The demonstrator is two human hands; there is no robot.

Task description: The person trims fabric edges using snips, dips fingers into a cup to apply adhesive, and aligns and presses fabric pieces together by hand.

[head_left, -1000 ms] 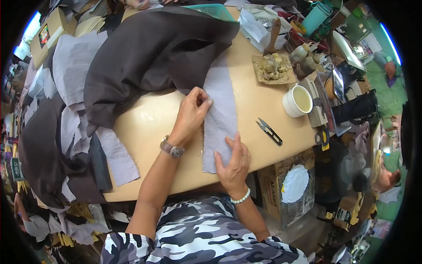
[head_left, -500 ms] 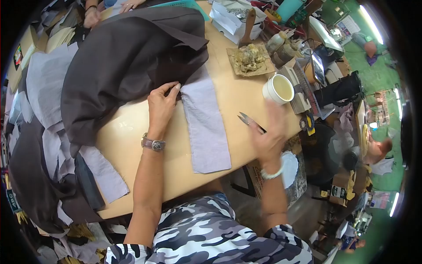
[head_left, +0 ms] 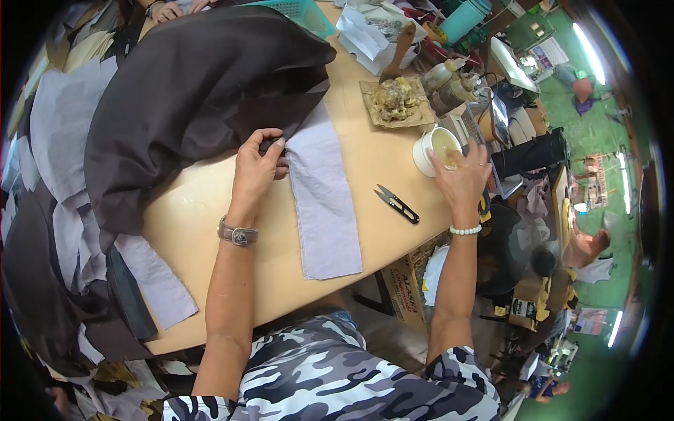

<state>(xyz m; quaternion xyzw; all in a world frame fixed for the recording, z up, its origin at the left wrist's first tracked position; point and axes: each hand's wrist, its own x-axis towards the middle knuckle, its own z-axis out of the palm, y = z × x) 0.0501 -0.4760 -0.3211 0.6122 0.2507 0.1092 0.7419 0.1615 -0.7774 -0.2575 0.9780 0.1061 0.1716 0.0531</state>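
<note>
My left hand (head_left: 258, 168) is closed in a pinch on the edge of a large dark brown leather-like sheet (head_left: 175, 91), where it meets a lilac cloth strip (head_left: 323, 203). The fingertips are partly hidden by the fold. My right hand (head_left: 462, 179) is over a white cup (head_left: 423, 156) of pale yellowish liquid. Its fingers are apart, with some tips at or inside the cup's mouth. Between the strip and the right hand, thread snips (head_left: 398, 205) with black handles lie on the table, touched by neither hand.
A brush (head_left: 399, 52) stands by a crusted yellowish lump (head_left: 394, 102) on brown card. Bottles (head_left: 442, 74) and a white box (head_left: 372, 35) crowd the table's far right. More lilac cloth (head_left: 67, 133) hangs at left. Another person's hand (head_left: 166, 12) rests at the far edge.
My right hand has let go of the snips, leaving them on the table, and moved up and right to the cup. My left hand keeps its pinch on the sheet.
</note>
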